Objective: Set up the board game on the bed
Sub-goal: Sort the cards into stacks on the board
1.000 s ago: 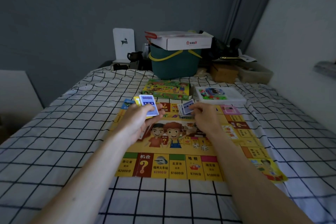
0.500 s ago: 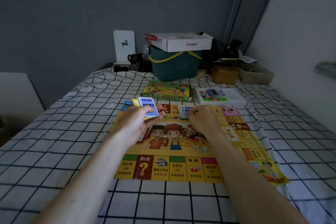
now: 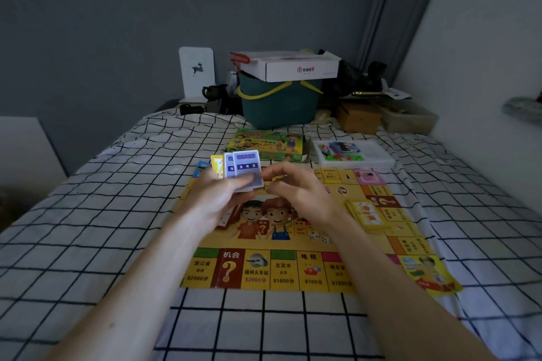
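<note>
Game board [image 3: 264, 269] lies flat on the checked bedsheet [image 3: 88, 243], and I use it as my landmark throughout. Its near edge shows a row of yellow squares and a red square with a question mark. From here I see both forearms reaching out over that near edge toward the board's middle, where two cartoon children are printed. Two small dice [image 3: 319, 237] sit on the board just right of those figures, beside my right wrist.

My left hand [image 3: 217, 199] hovers above the board's left half, fingers and thumb curled around a fanned stack of cards [image 3: 245, 168]; the front card is blue-grey and a yellow one peeks out behind on the left. My right hand [image 3: 302, 193] hangs above the board's centre, just beside the fan, fingers bent and fingertips drawn together. I cannot tell whether it pinches a card or nothing.

On the board's right side rests a pile of yellow cards [image 3: 366, 212], lying flat.

Beyond the board's far edge sits the colourful game box [image 3: 267, 143], and to the right of that a white tray [image 3: 352, 152] holding small coloured pieces. Farther back stands a green bucket [image 3: 278, 102] with a white cardboard box [image 3: 293, 67] on top.
</note>
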